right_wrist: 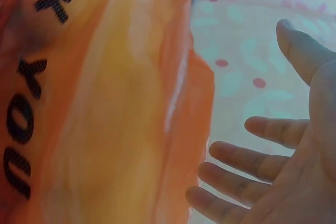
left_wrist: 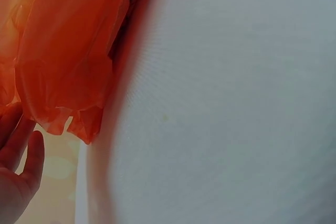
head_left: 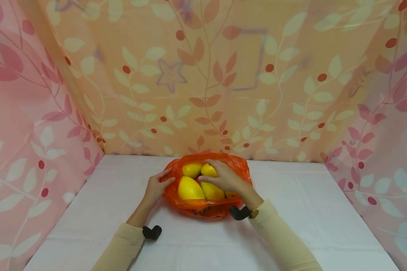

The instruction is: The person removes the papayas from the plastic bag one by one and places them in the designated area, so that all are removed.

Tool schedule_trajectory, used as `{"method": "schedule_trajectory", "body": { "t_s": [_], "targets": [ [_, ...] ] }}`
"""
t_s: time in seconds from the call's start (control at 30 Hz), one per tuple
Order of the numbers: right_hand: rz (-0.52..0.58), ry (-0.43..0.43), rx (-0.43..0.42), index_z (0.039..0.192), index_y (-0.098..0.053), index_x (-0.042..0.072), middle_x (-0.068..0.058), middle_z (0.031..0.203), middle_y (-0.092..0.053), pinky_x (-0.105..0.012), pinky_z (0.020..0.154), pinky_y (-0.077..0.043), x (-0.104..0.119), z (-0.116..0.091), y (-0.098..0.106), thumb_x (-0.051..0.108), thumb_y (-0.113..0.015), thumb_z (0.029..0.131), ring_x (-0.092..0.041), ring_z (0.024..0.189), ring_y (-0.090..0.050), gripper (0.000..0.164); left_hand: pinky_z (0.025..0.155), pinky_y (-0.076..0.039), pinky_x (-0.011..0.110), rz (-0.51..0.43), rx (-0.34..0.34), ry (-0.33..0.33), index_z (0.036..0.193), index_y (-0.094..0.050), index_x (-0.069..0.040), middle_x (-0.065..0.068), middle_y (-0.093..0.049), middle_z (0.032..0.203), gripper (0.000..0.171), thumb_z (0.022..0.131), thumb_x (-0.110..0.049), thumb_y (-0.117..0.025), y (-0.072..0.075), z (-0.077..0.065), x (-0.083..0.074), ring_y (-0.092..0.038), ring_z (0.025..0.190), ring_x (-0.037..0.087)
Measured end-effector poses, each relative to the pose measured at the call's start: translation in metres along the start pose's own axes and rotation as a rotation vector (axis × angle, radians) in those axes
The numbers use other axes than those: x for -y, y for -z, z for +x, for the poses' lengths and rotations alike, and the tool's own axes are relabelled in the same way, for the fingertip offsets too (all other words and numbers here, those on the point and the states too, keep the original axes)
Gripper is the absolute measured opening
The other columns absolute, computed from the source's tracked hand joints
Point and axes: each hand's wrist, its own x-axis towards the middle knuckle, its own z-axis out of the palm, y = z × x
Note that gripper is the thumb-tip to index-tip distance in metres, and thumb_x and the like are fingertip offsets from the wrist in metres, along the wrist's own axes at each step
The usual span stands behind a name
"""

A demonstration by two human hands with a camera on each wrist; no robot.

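An orange-red plastic bag [head_left: 203,206] with black lettering lies in the middle of the table, its mouth spread wide. Inside are several smooth, oval yellow mangoes [head_left: 191,189]. My left hand [head_left: 157,187] is at the bag's left rim, thumb and fingers apart; in the left wrist view the fingertips [left_wrist: 35,140] are right beside the plastic. Over the right part of the bag's mouth hovers my right hand [head_left: 222,177], which partly hides the mangoes at the back. Its spread fingers [right_wrist: 252,161] hold nothing in the right wrist view, beside the bag's side wall [right_wrist: 121,103].
A white cloth covers the table [head_left: 291,210]. Behind it stands a yellowish leaf-patterned curtain [head_left: 207,113], close to the bag's far side. Pink patterned cloth walls [head_left: 37,150] close off the left and right sides. Black camera mounts [head_left: 152,232] are strapped to both wrists.
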Motion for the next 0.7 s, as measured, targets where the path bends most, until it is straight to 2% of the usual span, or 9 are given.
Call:
{"method": "schedule_trajectory", "body": {
  "t_s": [0.27, 0.47, 0.7],
  "targets": [
    [0.002, 0.051, 0.037, 0.149, -0.038, 0.01, -0.008, 0.151, -0.045, -0.052, 0.115, -0.034, 0.01, 0.006, -0.011, 0.058, -0.065, 0.085, -0.028, 0.14, -0.041, 0.083, 0.107, -0.042, 0.043, -0.008, -0.01, 0.005, 0.14, -0.053, -0.009, 0.019, -0.045, 0.149, 0.053, 0.091, -0.021, -0.069, 0.0, -0.002, 0.002, -0.04, 0.14, 0.034],
    [-0.067, 0.055, 0.073, 0.148, -0.04, 0.012, -0.009, 0.149, -0.047, -0.051, 0.115, -0.035, 0.018, 0.01, -0.019, 0.058, -0.065, 0.085, -0.029, 0.139, -0.042, 0.082, 0.107, -0.043, 0.042, -0.002, -0.008, 0.019, 0.141, -0.053, -0.011, 0.016, -0.046, 0.149, 0.052, 0.092, -0.022, -0.068, 0.0, -0.002, 0.001, -0.041, 0.14, 0.033],
    [-0.138, 0.07, 0.114, 0.148, -0.04, 0.012, -0.01, 0.146, -0.051, -0.048, 0.112, -0.041, 0.024, 0.013, -0.031, 0.057, -0.064, 0.086, -0.028, 0.134, -0.048, 0.08, 0.105, -0.045, 0.043, 0.014, -0.005, 0.001, 0.141, -0.053, -0.011, 0.016, -0.047, 0.148, 0.052, 0.092, -0.023, -0.067, 0.0, -0.003, 0.001, -0.044, 0.138, 0.034]
  ]
}}
